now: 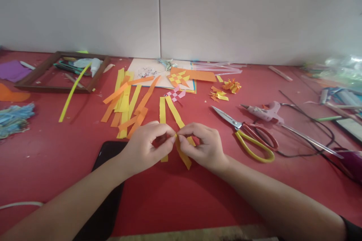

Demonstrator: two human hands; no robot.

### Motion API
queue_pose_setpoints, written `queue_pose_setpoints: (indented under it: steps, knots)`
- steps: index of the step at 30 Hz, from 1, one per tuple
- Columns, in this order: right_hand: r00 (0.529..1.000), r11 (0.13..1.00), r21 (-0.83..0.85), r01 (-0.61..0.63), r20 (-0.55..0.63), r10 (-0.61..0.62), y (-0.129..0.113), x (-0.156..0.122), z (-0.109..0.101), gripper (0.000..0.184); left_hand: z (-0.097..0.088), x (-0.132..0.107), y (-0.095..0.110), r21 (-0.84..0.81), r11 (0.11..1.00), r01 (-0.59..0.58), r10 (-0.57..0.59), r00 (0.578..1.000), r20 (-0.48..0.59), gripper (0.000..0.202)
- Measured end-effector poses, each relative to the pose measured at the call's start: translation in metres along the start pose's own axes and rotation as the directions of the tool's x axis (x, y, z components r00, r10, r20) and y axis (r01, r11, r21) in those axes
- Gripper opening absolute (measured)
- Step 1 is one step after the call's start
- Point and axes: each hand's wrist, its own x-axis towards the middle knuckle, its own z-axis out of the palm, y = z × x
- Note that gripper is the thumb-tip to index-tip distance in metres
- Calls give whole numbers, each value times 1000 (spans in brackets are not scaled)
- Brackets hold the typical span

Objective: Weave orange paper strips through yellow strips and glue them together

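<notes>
My left hand [149,145] and my right hand [201,145] meet over the red table, thumb and forefinger of each pinched together. Between the fingertips they hold a yellow paper strip [183,156] whose free end hangs toward me. Two more yellow strips [174,112] lie just beyond the hands, one of them running partly beneath the left hand. A pink and white woven paper fish [175,94] sits past those strips. Farther back, an orange and yellow woven paper piece [178,78] rests on white sheets. How the held strip is folded at the fingertips is hidden.
Loose orange and yellow strips [124,101] lie left of centre. Scissors [243,133] and a corded glue gun [266,112] are on the right. A black phone-like slab [104,196] is under my left forearm. A wooden frame [53,88] with a glue bottle stands back left.
</notes>
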Motion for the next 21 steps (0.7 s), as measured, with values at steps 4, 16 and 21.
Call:
queue_pose_setpoints:
  steps: [4, 16, 21]
  knots:
    - [999, 999, 11, -43, -22, 43, 2, 0, 0, 11, 1, 0, -3, -27, 999, 32, -32, 999, 1, 16]
    - [979, 977, 77, -198, -25, 201, 10, 3, -8, 9, 3, -1, -6, -116, 985, 127, -133, 990, -44, 17]
    - [976, 858, -465, -220, -104, 194, 50, 35, -51, 11, 2, -1, -9, -152, 978, 145, -153, 987, -43, 17]
